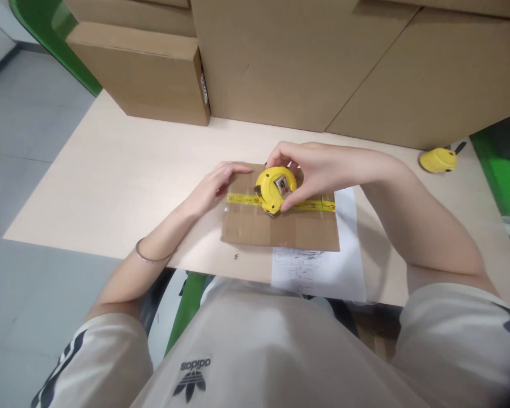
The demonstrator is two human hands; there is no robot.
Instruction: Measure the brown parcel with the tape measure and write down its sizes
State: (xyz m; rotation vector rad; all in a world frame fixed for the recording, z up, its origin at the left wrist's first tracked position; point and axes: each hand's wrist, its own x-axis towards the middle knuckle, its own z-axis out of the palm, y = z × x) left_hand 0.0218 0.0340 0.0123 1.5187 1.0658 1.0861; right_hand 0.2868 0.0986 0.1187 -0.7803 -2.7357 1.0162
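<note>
A small flat cardboard box (280, 229) lies on the pale table (123, 181) in front of me, with a strip of yellow printed tape (318, 205) running across its top. My right hand (314, 170) is closed around a yellow tape dispenser (274, 188) that sits on the tape line near the box's middle. My left hand (215, 187) rests with fingers flat on the box's left far corner, holding nothing. A metal bangle (151, 258) circles my left wrist.
A printed white sheet (323, 272) lies under the box's right side, reaching the table's near edge. Large cardboard boxes (306, 62) stand along the back, a smaller one (148, 73) at back left. A second yellow dispenser (437, 160) lies at right.
</note>
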